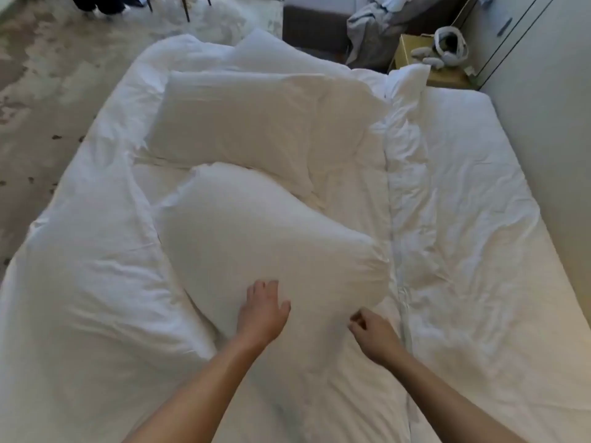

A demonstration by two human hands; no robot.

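A crumpled white duvet [89, 282] lay bunched along the bed's left side, not yet spread. Just right of it, the near white fabric pillow [256, 231] sat askew in the middle of the bed, overlapping the near edge of a second white pillow [243, 123] that lay flatter beyond it. The left hand [263, 310] rested on the near white fabric pillow with fingers straight and spread, gripping nothing. The right hand [371, 334] had its fingers curled at that pillow's near right corner, seemingly pinching the cover. Further right, the wrinkled white fitted sheet [479, 235] lay bare. By this evidence the bed-making seemed about midway: 1 pillow looked roughly set down, 1 was in hand, and squaring the pillows, spreading the duvet and smoothing remained.
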